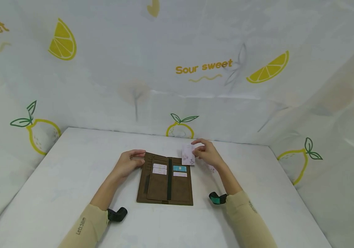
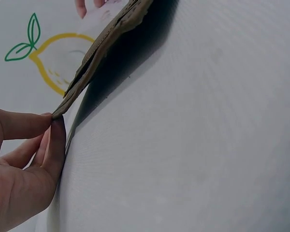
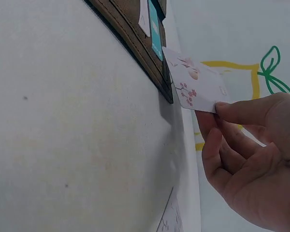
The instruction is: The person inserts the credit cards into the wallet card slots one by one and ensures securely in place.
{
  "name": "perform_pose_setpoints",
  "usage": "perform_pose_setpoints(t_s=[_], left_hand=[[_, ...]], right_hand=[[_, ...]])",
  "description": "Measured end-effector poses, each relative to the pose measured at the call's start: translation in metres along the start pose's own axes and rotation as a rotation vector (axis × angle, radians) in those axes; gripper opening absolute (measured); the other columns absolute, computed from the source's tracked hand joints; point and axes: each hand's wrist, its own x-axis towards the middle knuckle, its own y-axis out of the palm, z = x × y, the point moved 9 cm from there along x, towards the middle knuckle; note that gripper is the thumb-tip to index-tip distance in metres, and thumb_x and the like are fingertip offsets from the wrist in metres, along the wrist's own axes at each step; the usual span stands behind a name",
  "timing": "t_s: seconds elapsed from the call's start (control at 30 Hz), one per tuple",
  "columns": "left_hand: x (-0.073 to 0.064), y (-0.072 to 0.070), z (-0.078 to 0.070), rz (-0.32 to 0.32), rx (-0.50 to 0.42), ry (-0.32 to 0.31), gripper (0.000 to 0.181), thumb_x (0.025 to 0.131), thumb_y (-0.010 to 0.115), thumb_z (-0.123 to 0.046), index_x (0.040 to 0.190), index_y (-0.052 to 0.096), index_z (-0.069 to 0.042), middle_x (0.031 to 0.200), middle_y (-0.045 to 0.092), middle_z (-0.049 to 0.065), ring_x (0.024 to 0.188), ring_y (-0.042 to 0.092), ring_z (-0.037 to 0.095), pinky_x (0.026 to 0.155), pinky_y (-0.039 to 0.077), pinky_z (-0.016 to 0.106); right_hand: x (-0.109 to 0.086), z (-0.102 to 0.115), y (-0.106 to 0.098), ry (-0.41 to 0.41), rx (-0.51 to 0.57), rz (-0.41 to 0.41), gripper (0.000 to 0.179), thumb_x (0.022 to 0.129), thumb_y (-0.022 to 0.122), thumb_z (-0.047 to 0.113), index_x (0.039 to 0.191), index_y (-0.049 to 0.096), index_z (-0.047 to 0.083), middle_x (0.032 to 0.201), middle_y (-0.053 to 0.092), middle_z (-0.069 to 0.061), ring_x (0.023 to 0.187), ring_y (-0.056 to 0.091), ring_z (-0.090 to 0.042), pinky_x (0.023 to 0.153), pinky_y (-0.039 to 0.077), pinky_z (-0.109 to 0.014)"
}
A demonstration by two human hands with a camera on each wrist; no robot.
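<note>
An open brown wallet (image 1: 156, 187) lies on the white table, its left edge raised a little in the left wrist view. My left hand (image 1: 128, 164) pinches that wallet's upper left corner between thumb and fingers. In my right hand (image 1: 207, 153) a white card (image 1: 188, 155) with a pink flower print is pinched at its edge. The card is held upright over the wallet's top right corner. White cards (image 1: 159, 169) sit in slots of the left inner panel. A blue card (image 1: 180, 168) and a white card (image 1: 180, 174) fill slots on the right side.
Another flower-printed card (image 3: 171, 215) lies on the table to the right of the wallet, partly hidden by my right wrist in the head view. The white table (image 1: 81, 158) meets a lemon-printed cloth (image 1: 108, 79) at its back edge.
</note>
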Motion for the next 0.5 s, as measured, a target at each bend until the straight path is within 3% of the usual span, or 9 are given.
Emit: perform_pose_setpoints(t_s=[0.5], left_hand=[[0.001, 0.000, 0.000, 0.002, 0.000, 0.016, 0.047, 0.102, 0.062, 0.004, 0.149, 0.059, 0.005, 0.147, 0.062, 0.024, 0.119, 0.065, 0.015, 0.090, 0.057, 0.013]], right_hand=[[0.008, 0.014, 0.028, -0.025, -0.043, 0.040, 0.032, 0.102, 0.068, 0.000, 0.134, 0.066, 0.004, 0.113, 0.080, -0.026, 0.086, 0.071, -0.020, 0.071, 0.055, -0.026]])
